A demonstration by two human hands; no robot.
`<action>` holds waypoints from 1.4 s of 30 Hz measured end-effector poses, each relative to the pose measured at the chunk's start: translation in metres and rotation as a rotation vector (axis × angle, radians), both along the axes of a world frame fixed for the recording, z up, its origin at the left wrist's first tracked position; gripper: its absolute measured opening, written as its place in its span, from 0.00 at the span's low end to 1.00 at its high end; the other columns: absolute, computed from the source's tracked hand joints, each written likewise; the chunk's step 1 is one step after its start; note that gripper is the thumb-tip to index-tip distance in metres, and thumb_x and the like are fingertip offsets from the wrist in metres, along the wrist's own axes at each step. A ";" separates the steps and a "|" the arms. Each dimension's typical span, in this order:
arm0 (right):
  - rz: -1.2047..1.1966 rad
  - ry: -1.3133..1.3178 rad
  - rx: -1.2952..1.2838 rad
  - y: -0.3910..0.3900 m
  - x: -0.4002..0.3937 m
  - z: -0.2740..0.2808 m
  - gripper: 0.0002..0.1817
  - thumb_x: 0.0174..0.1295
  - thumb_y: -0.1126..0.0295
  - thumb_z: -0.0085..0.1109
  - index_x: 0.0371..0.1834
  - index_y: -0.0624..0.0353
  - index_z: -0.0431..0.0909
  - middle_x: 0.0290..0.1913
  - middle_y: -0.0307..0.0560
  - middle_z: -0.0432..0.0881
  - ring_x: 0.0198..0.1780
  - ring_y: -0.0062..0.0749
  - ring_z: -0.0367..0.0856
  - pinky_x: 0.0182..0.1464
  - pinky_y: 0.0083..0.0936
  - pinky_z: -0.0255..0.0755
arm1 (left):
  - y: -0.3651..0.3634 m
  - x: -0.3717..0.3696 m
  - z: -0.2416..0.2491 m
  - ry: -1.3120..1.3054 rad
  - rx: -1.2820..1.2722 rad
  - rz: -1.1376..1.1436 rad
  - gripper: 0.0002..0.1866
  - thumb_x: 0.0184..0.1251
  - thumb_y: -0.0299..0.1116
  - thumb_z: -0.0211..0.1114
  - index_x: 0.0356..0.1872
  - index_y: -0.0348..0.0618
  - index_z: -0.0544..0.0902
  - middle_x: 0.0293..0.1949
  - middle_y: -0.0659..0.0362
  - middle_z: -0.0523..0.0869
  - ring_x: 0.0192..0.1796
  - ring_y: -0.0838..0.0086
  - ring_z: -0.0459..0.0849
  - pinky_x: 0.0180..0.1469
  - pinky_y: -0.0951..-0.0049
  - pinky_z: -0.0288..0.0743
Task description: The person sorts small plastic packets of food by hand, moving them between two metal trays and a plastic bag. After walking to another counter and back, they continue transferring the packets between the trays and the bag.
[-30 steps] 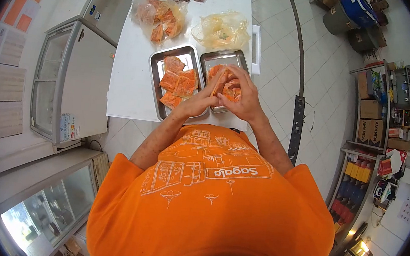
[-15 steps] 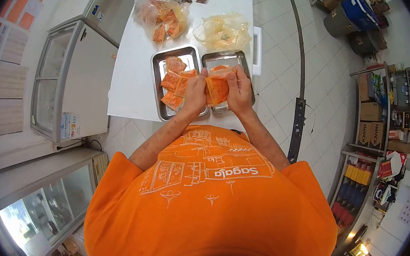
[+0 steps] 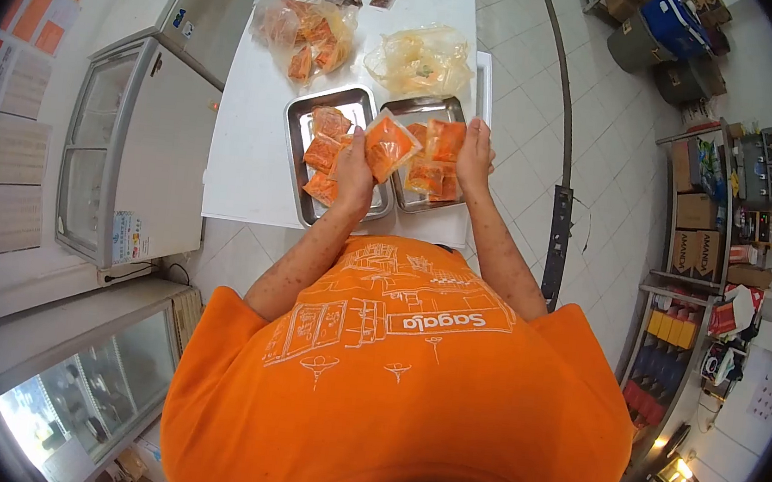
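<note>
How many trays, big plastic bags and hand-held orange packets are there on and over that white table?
Metal trays: 2, the left tray and the right tray
Big plastic bags: 2, the orange-filled bag and the pale bag
Orange packets held up: 2, one packet in the left hand, another packet in the right hand
Total: 6
</note>
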State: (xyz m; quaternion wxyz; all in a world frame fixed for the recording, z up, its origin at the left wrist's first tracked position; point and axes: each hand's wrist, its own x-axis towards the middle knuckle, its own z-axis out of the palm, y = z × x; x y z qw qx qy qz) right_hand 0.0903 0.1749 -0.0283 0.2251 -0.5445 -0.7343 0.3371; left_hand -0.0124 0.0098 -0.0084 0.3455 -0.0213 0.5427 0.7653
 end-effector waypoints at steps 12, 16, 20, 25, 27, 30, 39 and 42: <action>-0.206 0.539 -0.100 0.028 0.025 -0.031 0.19 0.71 0.58 0.51 0.52 0.63 0.75 0.51 0.55 0.80 0.57 0.42 0.75 0.61 0.35 0.65 | 0.020 -0.013 -0.061 0.549 -0.436 -0.078 0.35 0.63 0.48 0.67 0.64 0.34 0.68 0.62 0.44 0.71 0.63 0.56 0.71 0.65 0.62 0.64; 0.221 0.406 0.219 0.008 -0.031 -0.015 0.11 0.63 0.67 0.60 0.41 0.64 0.80 0.44 0.54 0.83 0.49 0.43 0.80 0.54 0.35 0.70 | -0.028 -0.038 -0.061 0.525 -0.376 -0.058 0.31 0.65 0.43 0.66 0.63 0.36 0.69 0.60 0.46 0.72 0.65 0.56 0.69 0.70 0.62 0.56; 0.700 0.492 0.017 -0.033 -0.148 0.003 0.07 0.60 0.73 0.60 0.39 0.65 0.81 0.37 0.52 0.85 0.42 0.43 0.84 0.46 0.35 0.76 | -0.079 -0.076 -0.079 0.429 -0.361 0.001 0.28 0.66 0.41 0.65 0.62 0.35 0.69 0.60 0.47 0.73 0.63 0.59 0.70 0.67 0.64 0.60; 0.816 0.122 0.193 -0.046 -0.306 -0.041 0.15 0.58 0.74 0.56 0.49 0.63 0.80 0.51 0.58 0.80 0.54 0.57 0.76 0.57 0.40 0.71 | -0.138 -0.112 -0.051 0.498 -0.454 0.064 0.28 0.68 0.38 0.63 0.62 0.34 0.67 0.60 0.47 0.74 0.63 0.63 0.71 0.64 0.66 0.64; 0.727 0.132 0.258 -0.046 -0.355 -0.076 0.20 0.56 0.69 0.58 0.53 0.61 0.78 0.60 0.59 0.75 0.62 0.59 0.70 0.64 0.43 0.65 | -0.162 -0.128 -0.040 0.503 -0.493 0.052 0.26 0.68 0.37 0.63 0.62 0.34 0.68 0.60 0.47 0.74 0.62 0.64 0.72 0.64 0.66 0.64; 0.965 -0.745 0.444 -0.061 -0.383 -0.051 0.30 0.51 0.61 0.64 0.59 0.57 0.75 0.67 0.58 0.68 0.70 0.59 0.59 0.70 0.47 0.56 | -0.200 -0.149 -0.040 0.406 -0.504 0.077 0.24 0.69 0.37 0.62 0.60 0.35 0.69 0.58 0.49 0.75 0.61 0.67 0.73 0.63 0.67 0.64; 0.792 -0.089 0.172 -0.040 -0.408 -0.086 0.20 0.52 0.59 0.66 0.45 0.57 0.80 0.43 0.51 0.81 0.47 0.40 0.80 0.47 0.41 0.76 | -0.205 -0.208 -0.052 0.222 -0.424 -0.284 0.25 0.71 0.47 0.58 0.63 0.45 0.69 0.57 0.56 0.77 0.57 0.69 0.75 0.54 0.68 0.71; 0.628 0.448 -0.344 -0.043 -0.367 -0.059 0.09 0.52 0.71 0.64 0.36 0.60 0.78 0.38 0.44 0.80 0.31 0.33 0.80 0.39 0.34 0.79 | -0.163 -0.224 -0.048 0.064 -0.218 -0.365 0.27 0.72 0.49 0.57 0.65 0.45 0.67 0.59 0.56 0.76 0.57 0.68 0.77 0.56 0.67 0.72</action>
